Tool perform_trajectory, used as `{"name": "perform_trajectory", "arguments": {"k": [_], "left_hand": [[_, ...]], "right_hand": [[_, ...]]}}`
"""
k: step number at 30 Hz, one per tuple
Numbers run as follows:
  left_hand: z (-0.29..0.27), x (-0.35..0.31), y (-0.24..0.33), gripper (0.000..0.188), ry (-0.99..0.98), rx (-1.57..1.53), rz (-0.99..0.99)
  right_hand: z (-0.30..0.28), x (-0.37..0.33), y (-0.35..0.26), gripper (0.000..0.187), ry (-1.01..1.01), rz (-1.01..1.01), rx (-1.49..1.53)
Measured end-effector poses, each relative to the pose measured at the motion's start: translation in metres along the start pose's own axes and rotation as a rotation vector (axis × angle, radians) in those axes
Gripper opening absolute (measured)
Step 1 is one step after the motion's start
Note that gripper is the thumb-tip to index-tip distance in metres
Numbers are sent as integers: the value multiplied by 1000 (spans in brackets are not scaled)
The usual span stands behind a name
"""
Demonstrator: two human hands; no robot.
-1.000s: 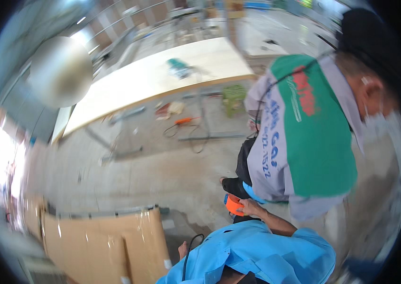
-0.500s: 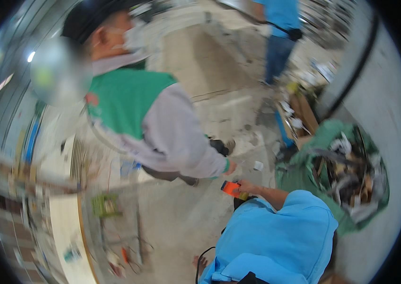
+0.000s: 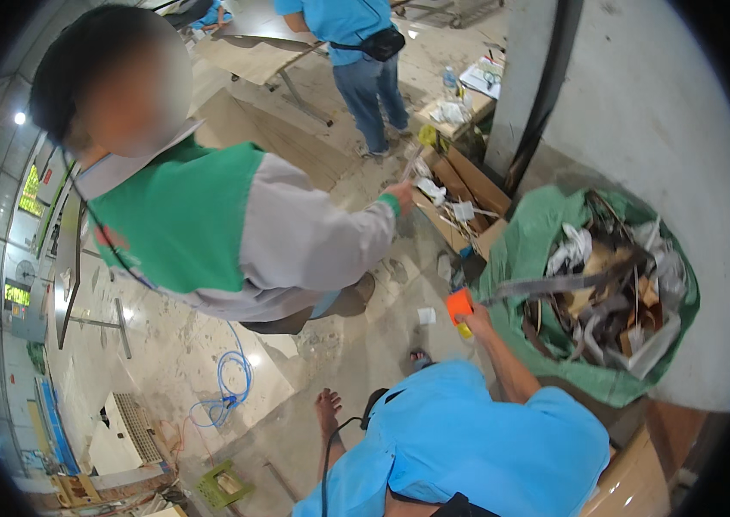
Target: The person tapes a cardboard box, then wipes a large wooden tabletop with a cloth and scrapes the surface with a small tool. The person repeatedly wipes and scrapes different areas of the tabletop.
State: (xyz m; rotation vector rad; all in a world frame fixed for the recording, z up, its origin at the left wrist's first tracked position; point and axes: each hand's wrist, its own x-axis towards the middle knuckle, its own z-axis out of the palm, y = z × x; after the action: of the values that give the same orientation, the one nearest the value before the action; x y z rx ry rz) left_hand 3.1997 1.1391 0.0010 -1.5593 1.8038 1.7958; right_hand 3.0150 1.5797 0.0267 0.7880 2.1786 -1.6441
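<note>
My right hand point(image 3: 473, 322) is closed around a small, boxy orange item point(image 3: 459, 304) with a yellow part below it; its exact kind does not show. It is held out beside a large green sack point(image 3: 511, 250) full of scraps, with a grey strip point(image 3: 546, 286) hanging over the sack's near side. My left hand point(image 3: 328, 406) is held low over the floor, fingers loosely apart, with nothing in it. To the left a co-worker in a green and grey jacket point(image 3: 184, 215) reaches a hand point(image 3: 401, 195) toward an open cardboard box point(image 3: 487, 183) of waste.
A white scrap point(image 3: 426, 316) lies on the floor ahead. Blue hose point(image 3: 233, 370) coils at the left, near a green crate point(image 3: 223, 484). Farther off, another person in blue point(image 3: 356, 52) stands by a table point(image 3: 253, 59). A grey wall point(image 3: 640, 112) borders the right.
The view has swung right and steadied. The co-worker's hand has moved from near my right hand to the cardboard box. My right hand still holds the orange item; my left hand shows more clearly.
</note>
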Motion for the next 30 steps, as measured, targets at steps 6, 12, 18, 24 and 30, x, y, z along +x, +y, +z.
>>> {"name": "perform_trajectory", "arguments": {"k": [6, 12, 18, 24, 30], "left_hand": [[43, 42, 76, 41, -102, 198, 59], [54, 106, 78, 49, -342, 75, -221], [81, 155, 127, 44, -220, -8, -141], [108, 189, 222, 48, -102, -156, -51], [158, 224, 272, 44, -164, 84, -50]], "right_hand": [[-8, 48, -35, 62, -262, -140, -620], [84, 81, -93, 59, -543, -401, -881], [201, 117, -214, 51, -740, -544, -857], [249, 173, -310, 41, -736, -747, -656], [185, 321, -330, 49, -351, -455, -757]]}}
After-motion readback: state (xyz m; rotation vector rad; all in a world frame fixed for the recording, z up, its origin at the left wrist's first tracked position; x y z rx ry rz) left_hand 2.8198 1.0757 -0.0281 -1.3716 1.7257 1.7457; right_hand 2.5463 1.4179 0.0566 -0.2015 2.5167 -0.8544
